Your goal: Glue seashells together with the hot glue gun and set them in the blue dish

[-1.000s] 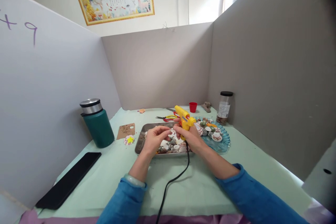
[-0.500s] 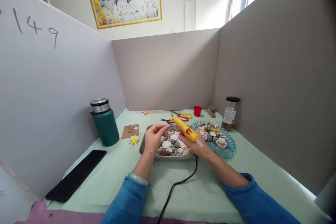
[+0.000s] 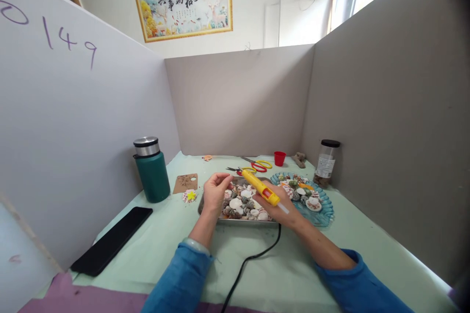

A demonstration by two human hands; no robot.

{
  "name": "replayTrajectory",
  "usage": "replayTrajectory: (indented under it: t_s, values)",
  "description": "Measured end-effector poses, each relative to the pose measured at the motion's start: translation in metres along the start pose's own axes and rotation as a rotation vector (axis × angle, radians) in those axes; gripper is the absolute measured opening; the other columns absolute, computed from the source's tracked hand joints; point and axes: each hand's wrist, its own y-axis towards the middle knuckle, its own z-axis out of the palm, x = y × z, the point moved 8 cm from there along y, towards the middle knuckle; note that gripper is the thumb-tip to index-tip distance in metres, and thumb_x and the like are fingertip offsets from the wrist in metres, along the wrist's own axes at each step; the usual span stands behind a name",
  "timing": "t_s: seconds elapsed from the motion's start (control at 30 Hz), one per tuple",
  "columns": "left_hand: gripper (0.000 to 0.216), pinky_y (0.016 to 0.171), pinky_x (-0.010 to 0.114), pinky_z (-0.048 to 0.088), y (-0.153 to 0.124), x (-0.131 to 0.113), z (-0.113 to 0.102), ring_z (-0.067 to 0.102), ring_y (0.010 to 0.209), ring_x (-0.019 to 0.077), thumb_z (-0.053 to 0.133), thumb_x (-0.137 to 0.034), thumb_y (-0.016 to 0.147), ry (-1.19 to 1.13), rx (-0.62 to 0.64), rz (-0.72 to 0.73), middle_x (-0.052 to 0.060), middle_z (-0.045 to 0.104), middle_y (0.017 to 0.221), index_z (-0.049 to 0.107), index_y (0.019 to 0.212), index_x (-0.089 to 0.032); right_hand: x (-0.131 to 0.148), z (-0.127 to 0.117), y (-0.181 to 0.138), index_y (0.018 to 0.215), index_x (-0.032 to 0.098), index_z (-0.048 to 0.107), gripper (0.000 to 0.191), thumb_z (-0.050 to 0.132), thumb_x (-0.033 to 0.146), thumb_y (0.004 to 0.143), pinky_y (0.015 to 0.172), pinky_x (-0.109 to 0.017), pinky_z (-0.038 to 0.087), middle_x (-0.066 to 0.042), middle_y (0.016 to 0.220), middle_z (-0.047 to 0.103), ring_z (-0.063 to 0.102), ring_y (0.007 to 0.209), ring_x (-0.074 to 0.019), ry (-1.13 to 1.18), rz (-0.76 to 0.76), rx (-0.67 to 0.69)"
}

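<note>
My right hand [image 3: 279,201] is closed around a yellow hot glue gun [image 3: 260,187], whose nozzle points up and left. A clear glue stick [image 3: 283,208] pokes out of its back end, and a black cord [image 3: 245,263] runs down toward me. My left hand [image 3: 215,192] has thumb and fingers pinched together; whatever is between them is too small to make out. Both hands are over a metal tray [image 3: 242,222] heaped with seashells [image 3: 240,203]. To the right sits a blue scalloped plate [image 3: 323,210] of shells and small ornaments.
Left stand a green bottle [image 3: 152,176], a black phone [image 3: 113,239], a brown card [image 3: 185,183] and a shell piece with a yellow star [image 3: 190,196]. Behind the tray lie scissors [image 3: 259,167], a red cup [image 3: 279,158] and a driftwood piece [image 3: 299,159]. A black-lidded jar [image 3: 325,164] stands right; grey partitions [image 3: 238,102] enclose the table.
The whole view has shifted slightly, with things appearing further right. The glue gun's nozzle has drawn slightly lower and nearer to my left hand's level; both hands keep their grips.
</note>
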Motion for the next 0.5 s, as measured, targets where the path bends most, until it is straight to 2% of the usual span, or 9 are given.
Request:
replayTrajectory:
  t_s: [0.1,0.5]
  values:
    - [0.032,0.057,0.023,0.046,-0.0001,-0.0009,-0.0003,0.059,0.053,0.011,0.081,-0.035,0.059,-0.016,-0.004,0.0,0.0,0.064,0.063,0.065,0.075,-0.013,0.0083,0.0047,0.0007,0.085,0.022,0.057,0.015,0.055,0.037,0.086,0.063,-0.03,0.04,-0.003,0.075,0.059,0.052,0.064,-0.0177,-0.061,-0.042,0.051]
    - [0.028,0.06,0.023,0.047,-0.0038,-0.0007,0.0058,0.06,0.054,0.0105,0.082,-0.032,0.058,-0.125,0.06,-0.054,0.002,0.067,0.064,0.064,0.072,-0.013,0.0082,0.0071,0.0002,0.083,0.022,0.059,0.015,0.055,0.036,0.086,0.061,-0.03,0.039,-0.001,0.071,0.059,0.051,0.061,-0.0172,-0.075,-0.064,0.039]
